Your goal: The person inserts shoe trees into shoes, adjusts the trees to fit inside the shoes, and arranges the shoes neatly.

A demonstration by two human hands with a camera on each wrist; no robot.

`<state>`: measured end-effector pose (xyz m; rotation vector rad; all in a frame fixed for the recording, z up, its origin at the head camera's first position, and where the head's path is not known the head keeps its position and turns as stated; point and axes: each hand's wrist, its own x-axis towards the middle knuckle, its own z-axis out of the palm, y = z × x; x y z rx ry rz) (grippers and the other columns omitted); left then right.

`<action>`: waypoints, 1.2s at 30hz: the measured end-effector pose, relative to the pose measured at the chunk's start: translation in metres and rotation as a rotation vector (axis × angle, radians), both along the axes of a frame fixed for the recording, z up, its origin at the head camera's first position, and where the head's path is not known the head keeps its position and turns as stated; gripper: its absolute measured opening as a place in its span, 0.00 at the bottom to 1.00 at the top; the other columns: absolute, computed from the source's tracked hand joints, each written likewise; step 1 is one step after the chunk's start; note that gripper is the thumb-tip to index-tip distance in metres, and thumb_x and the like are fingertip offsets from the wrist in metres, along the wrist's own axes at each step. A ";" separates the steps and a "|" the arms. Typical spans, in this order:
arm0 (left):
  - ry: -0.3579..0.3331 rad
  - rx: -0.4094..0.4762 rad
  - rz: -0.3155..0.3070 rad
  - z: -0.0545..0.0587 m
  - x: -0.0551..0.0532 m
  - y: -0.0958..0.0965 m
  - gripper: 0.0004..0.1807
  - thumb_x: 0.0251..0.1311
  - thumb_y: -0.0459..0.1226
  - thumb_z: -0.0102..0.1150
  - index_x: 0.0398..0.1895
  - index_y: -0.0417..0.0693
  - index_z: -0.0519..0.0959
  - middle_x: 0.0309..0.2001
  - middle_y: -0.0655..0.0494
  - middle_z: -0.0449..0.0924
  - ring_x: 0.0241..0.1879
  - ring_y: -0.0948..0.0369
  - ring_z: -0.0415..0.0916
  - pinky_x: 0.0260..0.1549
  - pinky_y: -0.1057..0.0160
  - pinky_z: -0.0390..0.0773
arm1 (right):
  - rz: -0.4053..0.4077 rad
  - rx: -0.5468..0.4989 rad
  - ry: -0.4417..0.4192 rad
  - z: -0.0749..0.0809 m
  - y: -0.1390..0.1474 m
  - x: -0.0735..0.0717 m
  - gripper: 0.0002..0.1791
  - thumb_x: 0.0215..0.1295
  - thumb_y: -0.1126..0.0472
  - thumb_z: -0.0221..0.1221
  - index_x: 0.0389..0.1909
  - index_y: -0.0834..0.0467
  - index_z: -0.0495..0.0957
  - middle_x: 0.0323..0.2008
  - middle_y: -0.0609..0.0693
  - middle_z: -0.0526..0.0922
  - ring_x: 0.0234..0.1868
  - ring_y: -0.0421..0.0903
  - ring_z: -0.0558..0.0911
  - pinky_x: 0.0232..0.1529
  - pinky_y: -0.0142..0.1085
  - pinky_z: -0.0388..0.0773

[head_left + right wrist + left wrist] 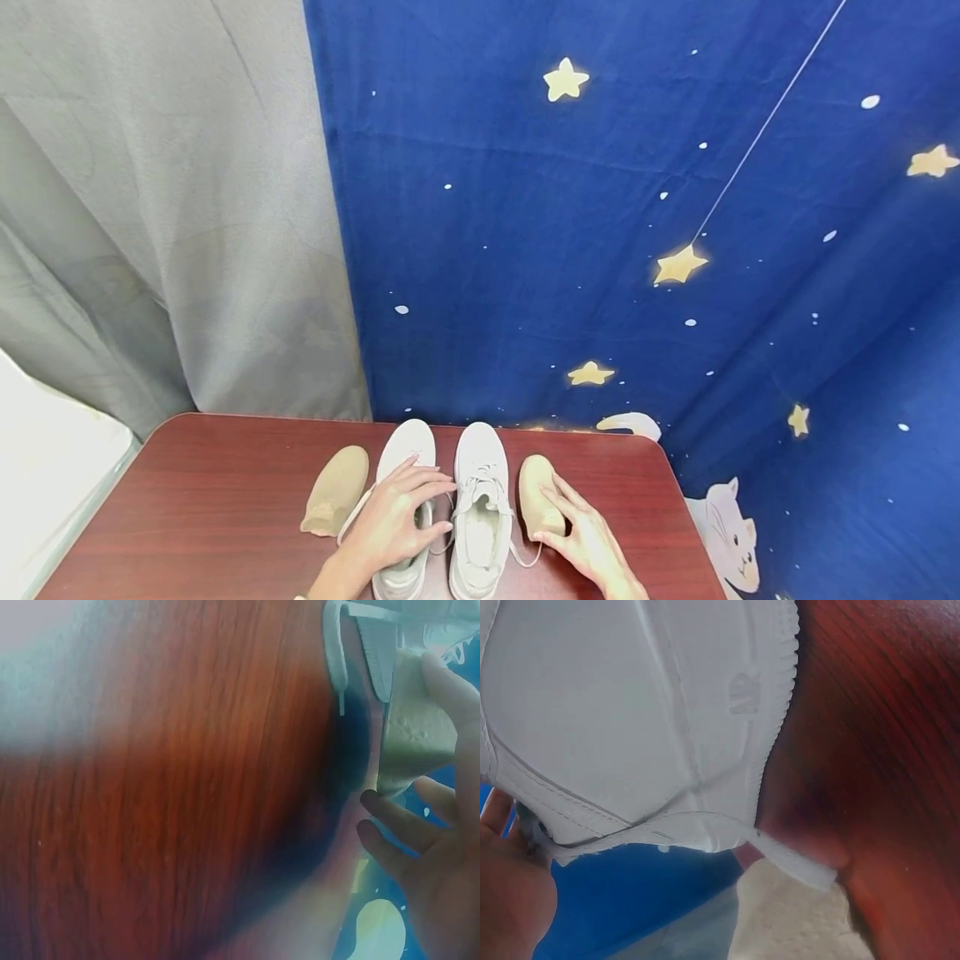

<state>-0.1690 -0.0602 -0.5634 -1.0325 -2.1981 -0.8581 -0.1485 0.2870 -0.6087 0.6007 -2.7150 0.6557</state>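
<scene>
Two white lace-up shoes stand side by side on the table, the left shoe (pixel 408 446) partly covered by my left hand (pixel 401 512). That hand arches over its opening, fingers loosely bent and thumb apart from them. In the left wrist view, the white side of a shoe (pixel 622 697) fills much of the picture, a lace (pixel 697 817) hanging across it. My right hand (pixel 585 529) holds a tan shoe insert (pixel 536 492) beside the right shoe (pixel 482 467), thumb at its near end and fingers along its right side. Another tan insert (pixel 341 483) lies left of the shoes.
The reddish-brown table (pixel 210 500) has rounded far corners. Behind it hang a grey curtain (pixel 247 250) and a blue curtain (pixel 510 250) with stars. A white surface (pixel 52 467) stands at the left. Loose laces (pixel 525 560) trail beside the right shoe.
</scene>
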 end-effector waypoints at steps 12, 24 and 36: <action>-0.007 -0.055 -0.004 -0.001 0.001 0.006 0.26 0.33 0.48 0.71 0.42 0.53 0.82 0.44 0.62 0.78 0.49 0.57 0.73 0.60 0.48 0.55 | -0.040 -0.015 -0.021 0.009 -0.004 0.011 0.38 0.41 0.34 0.64 0.57 0.42 0.72 0.64 0.47 0.64 0.54 0.45 0.74 0.46 0.39 0.73; 0.001 -0.122 -0.006 0.002 0.001 0.011 0.23 0.36 0.49 0.69 0.42 0.60 0.82 0.43 0.65 0.79 0.46 0.63 0.74 0.58 0.48 0.60 | -0.002 -0.252 -0.084 0.013 -0.007 0.019 0.37 0.40 0.42 0.69 0.55 0.46 0.74 0.61 0.50 0.66 0.55 0.47 0.72 0.52 0.25 0.65; -0.022 -0.171 0.024 0.002 0.003 0.012 0.26 0.37 0.50 0.68 0.46 0.62 0.81 0.43 0.68 0.78 0.47 0.64 0.73 0.59 0.45 0.55 | 0.075 -0.362 -0.086 0.043 -0.024 0.033 0.35 0.41 0.55 0.72 0.54 0.60 0.75 0.59 0.62 0.66 0.48 0.52 0.77 0.49 0.24 0.68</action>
